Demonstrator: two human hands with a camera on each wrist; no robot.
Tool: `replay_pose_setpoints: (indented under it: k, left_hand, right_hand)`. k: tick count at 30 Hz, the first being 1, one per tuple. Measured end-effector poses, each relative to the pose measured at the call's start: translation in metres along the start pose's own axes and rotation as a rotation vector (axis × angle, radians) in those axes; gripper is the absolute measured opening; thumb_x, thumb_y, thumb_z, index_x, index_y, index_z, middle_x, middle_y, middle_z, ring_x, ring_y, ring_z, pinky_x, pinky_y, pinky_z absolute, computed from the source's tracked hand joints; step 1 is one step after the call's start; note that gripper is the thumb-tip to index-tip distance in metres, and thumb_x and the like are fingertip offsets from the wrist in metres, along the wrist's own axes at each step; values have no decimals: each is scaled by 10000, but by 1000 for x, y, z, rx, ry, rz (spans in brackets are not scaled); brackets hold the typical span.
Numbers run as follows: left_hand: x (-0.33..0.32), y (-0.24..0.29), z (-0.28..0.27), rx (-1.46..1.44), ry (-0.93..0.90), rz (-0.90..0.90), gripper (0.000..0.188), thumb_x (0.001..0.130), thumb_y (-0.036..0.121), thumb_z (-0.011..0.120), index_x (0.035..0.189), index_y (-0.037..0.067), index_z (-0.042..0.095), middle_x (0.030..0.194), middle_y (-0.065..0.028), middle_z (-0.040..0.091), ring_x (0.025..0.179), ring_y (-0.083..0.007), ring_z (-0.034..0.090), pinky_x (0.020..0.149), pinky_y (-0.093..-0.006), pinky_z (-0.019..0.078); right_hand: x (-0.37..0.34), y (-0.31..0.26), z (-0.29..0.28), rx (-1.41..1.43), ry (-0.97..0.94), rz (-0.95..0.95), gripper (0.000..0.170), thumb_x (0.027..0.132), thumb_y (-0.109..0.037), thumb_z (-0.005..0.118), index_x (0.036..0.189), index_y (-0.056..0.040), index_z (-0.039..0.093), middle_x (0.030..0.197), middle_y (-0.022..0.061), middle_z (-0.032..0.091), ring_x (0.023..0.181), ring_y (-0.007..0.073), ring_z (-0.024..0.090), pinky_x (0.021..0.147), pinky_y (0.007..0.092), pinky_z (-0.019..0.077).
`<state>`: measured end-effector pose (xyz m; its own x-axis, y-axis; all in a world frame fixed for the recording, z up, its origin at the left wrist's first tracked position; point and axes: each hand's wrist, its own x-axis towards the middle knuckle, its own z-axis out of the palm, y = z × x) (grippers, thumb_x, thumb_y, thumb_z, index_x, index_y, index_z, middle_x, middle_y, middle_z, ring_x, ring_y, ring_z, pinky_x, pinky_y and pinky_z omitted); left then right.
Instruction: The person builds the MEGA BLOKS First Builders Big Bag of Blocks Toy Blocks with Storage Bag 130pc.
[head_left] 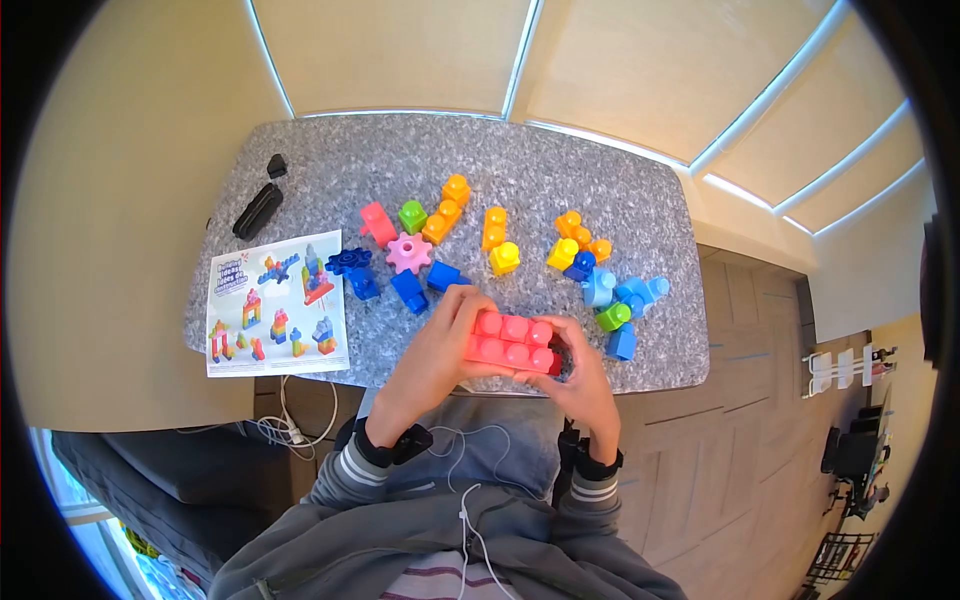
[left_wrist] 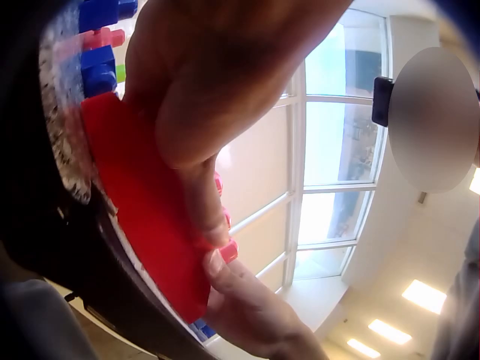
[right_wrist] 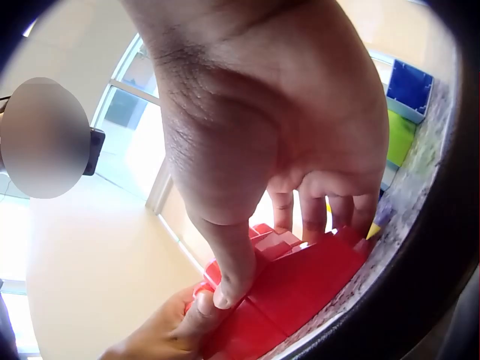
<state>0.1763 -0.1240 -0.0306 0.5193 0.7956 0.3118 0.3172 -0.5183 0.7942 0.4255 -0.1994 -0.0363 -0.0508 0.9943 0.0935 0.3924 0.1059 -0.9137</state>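
Note:
Near the table's front edge, both hands hold a red toy building block (head_left: 513, 343) with rows of round studs facing up. The left hand (head_left: 428, 350) grips its left end, thumb along the near side. At the other end, the right hand (head_left: 584, 388) curls round it, and a darker red part (head_left: 556, 363) shows beside the thumb. The two thumbtips nearly meet on the near side in both wrist views. In the right wrist view a seam crosses the red side wall (right_wrist: 300, 289). Two blue blocks (head_left: 408, 292) lie just beyond the left hand.
A printed sheet of building ideas (head_left: 277, 305) lies at the left, below a black case (head_left: 258, 212). Behind the hands are a pink gear (head_left: 409, 252), a dark blue gear (head_left: 349, 261) and orange blocks (head_left: 442, 222). Light blue blocks (head_left: 640, 291) and a green block (head_left: 613, 317) lie right.

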Motion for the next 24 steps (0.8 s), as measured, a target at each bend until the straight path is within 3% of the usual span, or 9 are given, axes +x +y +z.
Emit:
replay_pose_setpoints:
  k: [5, 7, 11, 13, 16, 19, 24]
  left_hand:
    - [17, 5, -32, 125, -69, 117, 620, 933, 311, 951, 1408, 50, 649, 1380, -178, 625, 1301, -446, 653, 1108, -495, 553]
    - [41, 13, -51, 269, 45, 132, 532, 1005, 322, 869, 1422, 53, 678, 1349, -184, 674, 1314, -430, 664, 1133, -485, 544]
    - [105, -9, -74, 386, 14, 163, 492, 1005, 239, 843, 1445, 75, 693, 1382, -185, 710, 1335, -416, 684, 1138, -484, 556]
    - [133, -45, -81, 673, -123, 163, 493, 970, 136, 826, 1448, 95, 708, 1403, -168, 727, 1331, -413, 704, 1104, -495, 590]
    - [143, -72, -90, 781, -185, 112, 519, 905, 73, 848, 1413, 98, 741, 1366, -157, 745, 1305, -405, 721, 1070, -512, 611]
    - [141, -78, -81, 724, -180, 87, 544, 835, 65, 895, 1365, 90, 775, 1313, -150, 750, 1266, -397, 728, 1062, -512, 613]
    - [145, -91, -74, 762, -201, 45, 520, 818, 88, 927, 1321, 74, 796, 1322, -163, 742, 1264, -403, 724, 1070, -506, 609]
  right_hand:
    - [-2, -1, 0, -21, 16, -9, 816, 839, -71, 1041, 1530, -52, 609, 1431, 143, 763, 1314, 267, 774, 1134, 409, 618]
    - [-4, 0, 1, 43, -10, 61, 843, 860, -72, 1026, 1584, -54, 595, 1493, 109, 696, 1374, 244, 712, 1187, 415, 575]
    - [-2, -6, -2, 11, 5, -6, 846, 864, -130, 1036, 1583, -63, 594, 1445, 162, 766, 1337, 288, 759, 1143, 430, 609]
    - [-2, -13, -9, -80, 62, -38, 784, 901, -186, 1018, 1567, -54, 627, 1468, 145, 762, 1318, 296, 757, 1133, 453, 604]
    - [8, -27, -31, -163, 103, -100, 648, 940, -226, 985, 1489, -35, 698, 1435, 148, 784, 1256, 324, 768, 1104, 456, 605]
    - [34, -53, -46, -338, 124, -114, 519, 971, -233, 949, 1404, -24, 753, 1389, 186, 806, 1256, 381, 774, 1094, 452, 602]
    - [121, -50, -36, -473, 51, -275, 511, 975, -264, 926, 1385, -10, 760, 1382, 234, 805, 1262, 477, 754, 1087, 492, 603]
